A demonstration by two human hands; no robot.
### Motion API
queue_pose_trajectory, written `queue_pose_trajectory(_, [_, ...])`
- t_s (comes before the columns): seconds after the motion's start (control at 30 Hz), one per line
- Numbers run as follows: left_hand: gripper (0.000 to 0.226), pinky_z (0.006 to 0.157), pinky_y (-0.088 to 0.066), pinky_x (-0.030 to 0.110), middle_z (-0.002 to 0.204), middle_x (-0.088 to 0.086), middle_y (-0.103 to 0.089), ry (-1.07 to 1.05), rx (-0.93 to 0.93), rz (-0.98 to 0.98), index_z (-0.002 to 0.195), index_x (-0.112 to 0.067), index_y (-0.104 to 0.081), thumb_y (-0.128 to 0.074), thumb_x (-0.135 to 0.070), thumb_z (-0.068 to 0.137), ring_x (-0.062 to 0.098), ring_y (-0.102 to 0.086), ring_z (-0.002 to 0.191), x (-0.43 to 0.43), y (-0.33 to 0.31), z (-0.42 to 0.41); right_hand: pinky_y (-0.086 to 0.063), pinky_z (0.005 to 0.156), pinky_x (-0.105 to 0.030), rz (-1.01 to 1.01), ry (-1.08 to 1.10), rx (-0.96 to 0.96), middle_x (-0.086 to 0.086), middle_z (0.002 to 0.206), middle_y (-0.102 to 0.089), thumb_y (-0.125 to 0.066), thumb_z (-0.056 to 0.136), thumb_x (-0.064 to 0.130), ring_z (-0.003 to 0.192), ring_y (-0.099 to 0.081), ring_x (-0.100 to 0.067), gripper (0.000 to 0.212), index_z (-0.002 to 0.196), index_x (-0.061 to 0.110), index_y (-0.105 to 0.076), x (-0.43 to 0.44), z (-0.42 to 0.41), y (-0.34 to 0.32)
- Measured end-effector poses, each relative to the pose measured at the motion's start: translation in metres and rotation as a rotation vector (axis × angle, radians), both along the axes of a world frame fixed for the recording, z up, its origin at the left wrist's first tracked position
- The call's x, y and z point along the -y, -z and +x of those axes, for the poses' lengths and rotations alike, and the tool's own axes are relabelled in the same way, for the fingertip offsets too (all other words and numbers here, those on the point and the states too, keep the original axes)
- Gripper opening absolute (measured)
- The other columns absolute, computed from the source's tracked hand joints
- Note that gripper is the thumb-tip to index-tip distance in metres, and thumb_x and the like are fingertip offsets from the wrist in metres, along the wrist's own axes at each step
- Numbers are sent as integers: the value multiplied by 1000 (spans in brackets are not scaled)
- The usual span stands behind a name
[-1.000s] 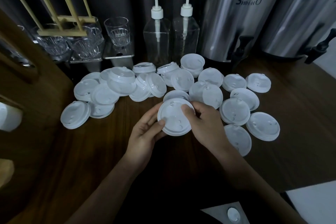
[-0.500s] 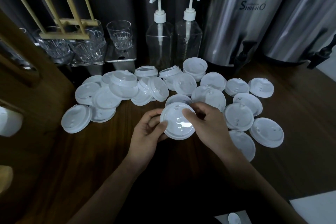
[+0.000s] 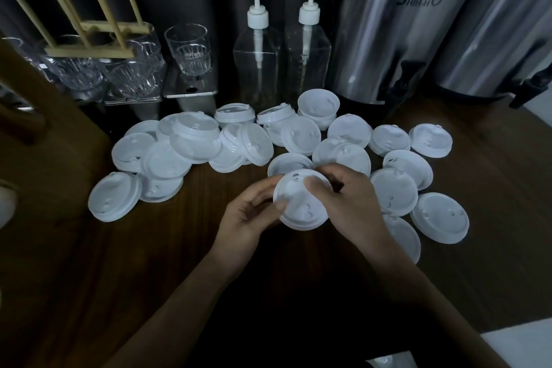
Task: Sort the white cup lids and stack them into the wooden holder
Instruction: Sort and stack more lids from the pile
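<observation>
Both hands hold one white cup lid (image 3: 301, 206) just above the dark wooden table (image 3: 89, 263). My left hand (image 3: 248, 218) grips its left rim with the thumb on the lower edge. My right hand (image 3: 349, 203) grips its right side, thumb on top. Several more white lids (image 3: 191, 146) lie scattered and overlapping across the table behind and to both sides. The wooden holder (image 3: 89, 39), a frame with slanted dowels, stands at the far left on top of drinking glasses.
Clear glasses (image 3: 188, 51) stand at the back left. Two pump bottles (image 3: 257, 60) stand at the back centre. Two steel dispensers (image 3: 397, 24) with black taps fill the back right. A wooden object (image 3: 44, 143) rises at the left edge.
The held lid has been turned in my fingers and stays in both hands. The view shifted slightly; the lids on the table lie as before.
</observation>
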State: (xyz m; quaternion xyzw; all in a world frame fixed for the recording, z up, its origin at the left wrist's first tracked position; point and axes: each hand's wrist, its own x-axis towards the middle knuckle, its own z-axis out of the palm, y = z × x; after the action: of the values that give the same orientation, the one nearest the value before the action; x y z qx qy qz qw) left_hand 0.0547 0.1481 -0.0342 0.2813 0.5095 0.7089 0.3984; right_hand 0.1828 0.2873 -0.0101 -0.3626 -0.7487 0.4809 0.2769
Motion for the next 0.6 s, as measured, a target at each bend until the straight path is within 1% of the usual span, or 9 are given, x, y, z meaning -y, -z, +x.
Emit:
queue_pose_trajectory(0.1, [37, 93, -60, 34, 128, 6, -75, -23, 30, -16, 129, -16, -67, -60, -18, 93, 25, -69, 123, 0, -1, -2, -50, 73, -13, 39, -33, 32, 17, 87, -76, -75, 93, 28, 85, -70, 0, 11, 103, 25, -78, -1, 1, -3])
queue_pose_trajectory(0.17, [38, 94, -60, 35, 129, 6, -74, -46, 35, -27, 132, -14, -66, -58, -19, 95, 24, -69, 124, 0, -1, -3, -53, 80, -17, 97, -53, 49, 19, 91, -76, -78, 91, 27, 91, -70, 2, 15, 105, 27, -78, -3, 6, -7])
queue_pose_trajectory(0.23, [39, 96, -59, 36, 129, 6, -74, -60, 51, -30, 134, -12, -64, -57, -19, 96, 24, -69, 124, 0, 0, -4, -53, 84, -18, 159, -74, 93, 20, 93, -75, -80, 87, 30, 93, -69, 4, 19, 105, 27, -78, -7, 15, -13])
queue_pose_trajectory(0.33, [39, 95, -60, 35, 128, 6, -75, -69, 55, -22, 133, -12, -64, -59, -18, 95, 23, -69, 123, 1, 1, -2, -52, 86, -24, 316, -125, 232, 13, 99, -72, -79, 80, 44, 94, -68, -3, 36, 108, 21, -77, -19, 36, -18])
queue_pose_trajectory(0.4, [38, 92, -59, 32, 126, 5, -75, -75, 54, -18, 130, -13, -66, -60, -18, 93, 21, -70, 122, 1, 1, -1, -50, 86, -24, 382, -167, 312, 8, 103, -69, -77, 77, 51, 97, -65, -9, 48, 112, 19, -76, -28, 53, -19])
queue_pose_trajectory(0.43, [37, 91, -59, 31, 125, 5, -76, -80, 57, -18, 129, -14, -66, -60, -18, 93, 20, -70, 121, 1, 1, 0, -48, 84, -24, 405, -180, 360, 8, 105, -68, -77, 77, 53, 97, -64, -9, 50, 113, 19, -75, -32, 61, -18])
queue_pose_trajectory(0.5, [35, 89, -59, 29, 122, 4, -77, -91, 69, -20, 127, -15, -67, -62, -18, 93, 18, -72, 118, 2, 0, 0, -47, 81, -29, 486, -193, 464, 4, 109, -68, -78, 79, 60, 95, -63, -11, 54, 114, 19, -75, -38, 78, -14])
queue_pose_trajectory(0.53, [33, 88, -59, 29, 121, 4, -78, -92, 73, -20, 126, -16, -68, -63, -19, 94, 18, -72, 117, 1, 0, 0, -47, 81, -32, 528, -201, 504, 2, 110, -69, -75, 79, 66, 95, -63, -12, 59, 114, 18, -75, -41, 86, -12])
queue_pose_trajectory(0.6, [29, 88, -59, 29, 121, 5, -77, -83, 67, -20, 123, -22, -73, -68, -24, 94, 20, -72, 117, 2, 0, 0, -54, 81, -42, 561, -212, 554, 0, 110, -70, -62, 80, 78, 97, -65, -17, 69, 114, 19, -73, -45, 99, -9])
